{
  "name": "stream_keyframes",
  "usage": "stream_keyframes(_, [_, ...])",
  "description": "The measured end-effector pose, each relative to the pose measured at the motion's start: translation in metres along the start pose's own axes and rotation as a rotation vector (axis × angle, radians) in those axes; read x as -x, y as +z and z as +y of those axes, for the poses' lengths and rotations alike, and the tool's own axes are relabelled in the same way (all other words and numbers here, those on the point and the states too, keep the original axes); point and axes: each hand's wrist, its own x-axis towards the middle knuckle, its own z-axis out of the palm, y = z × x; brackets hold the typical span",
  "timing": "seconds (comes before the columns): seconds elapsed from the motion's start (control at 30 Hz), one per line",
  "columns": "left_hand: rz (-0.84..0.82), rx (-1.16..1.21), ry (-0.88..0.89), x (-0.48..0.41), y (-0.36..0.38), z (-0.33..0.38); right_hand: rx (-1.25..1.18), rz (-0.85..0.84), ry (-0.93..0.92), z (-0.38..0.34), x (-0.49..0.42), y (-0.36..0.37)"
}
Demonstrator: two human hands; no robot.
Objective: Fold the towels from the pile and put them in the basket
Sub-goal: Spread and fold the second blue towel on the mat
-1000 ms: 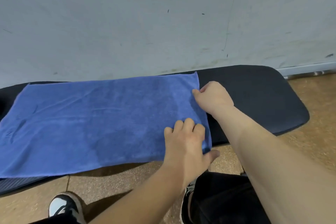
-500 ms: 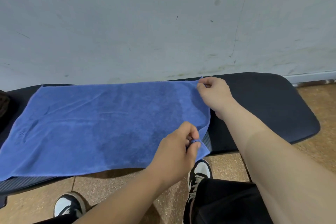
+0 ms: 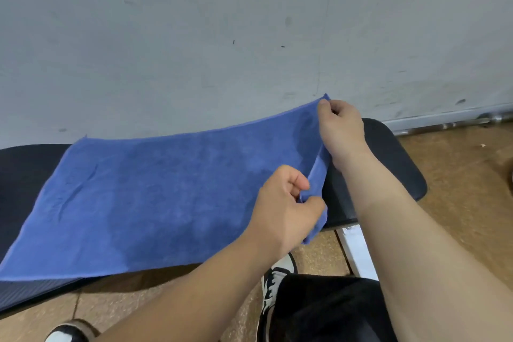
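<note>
The towel (image 3: pixel 166 197) lies spread on the bench (image 3: pixel 388 164), with only its right end lifted. The left hand (image 3: pixel 286 214) pinches the near right corner between thumb and curled fingers. The right hand (image 3: pixel 341 128) pinches the far right corner. This fold looks barely begun, and finishing it and basketing remain. No basket or pile shows.

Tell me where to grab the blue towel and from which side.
Grip the blue towel by its two right-end corners, coming from the right: it lies spread lengthwise on the bench, so that short edge lifts as one. The right hand pinches the far corner, the left hand the near one.
</note>
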Motion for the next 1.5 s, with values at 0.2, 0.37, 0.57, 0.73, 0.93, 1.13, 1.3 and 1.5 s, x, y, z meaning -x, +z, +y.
stream_keyframes(0.2, [-0.141,0.153,-0.125,0.015,-0.011,0.021,0.019,-0.043,-0.111,-0.013,0.007,-0.009])
stream_keyframes(0.37, [0.015,0.069,-0.147,0.024,-0.077,0.003,-0.075,-0.204,-0.119,-0.047,0.03,0.031])
stream_keyframes(0.57, [0.147,0.028,0.008,0.05,-0.171,-0.018,-0.149,-0.388,-0.136,-0.088,0.058,0.119])
stream_keyframes(0.73, [0.302,-0.026,-0.011,0.07,-0.248,-0.046,-0.179,-0.457,-0.118,-0.118,0.081,0.205])
stream_keyframes(0.93, [0.418,-0.058,-0.067,0.084,-0.316,-0.083,-0.105,-0.515,-0.145,-0.134,0.106,0.28])
stream_keyframes(1.13, [0.416,-0.101,-0.166,0.087,-0.349,-0.116,-0.013,-0.63,-0.104,-0.125,0.129,0.328])
stream_keyframes(1.3, [0.419,-0.541,-0.172,0.08,-0.369,-0.143,0.202,-0.719,-0.169,-0.105,0.136,0.321])
stream_keyframes(1.5, [0.447,-0.658,-0.161,0.074,-0.365,-0.147,0.573,-0.635,-0.36,-0.094,0.121,0.289])
